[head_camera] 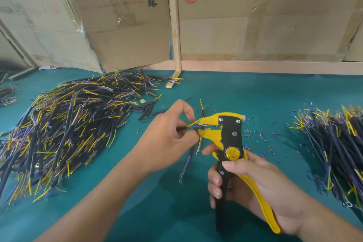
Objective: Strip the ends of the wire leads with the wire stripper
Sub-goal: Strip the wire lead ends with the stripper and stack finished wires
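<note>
1. Nearest, the right hand [253, 180] is wrapped around the two handles of the wire stripper [230, 155], one black, one yellow; the tool looks rigid and fairly light, and gripping the handles low down should give the most leverage for the squeeze
2. Just beyond, the left hand [167, 135] pinches a wire lead [193, 126] between thumb and fingers, right beside the stripper's yellow head, with the thin coloured cores reaching into the jaws
3. The lead looks light, thin and floppy, so I judge it best held close to the end being stripped, on the black sheath, or it will bend away
4. Further left on the green desk [235, 96] lies a big pile of leads [64, 124]; a second heap [337, 143] sits at the right
5. Small offcuts of insulation [259, 135] are scattered near the tool head
</note>
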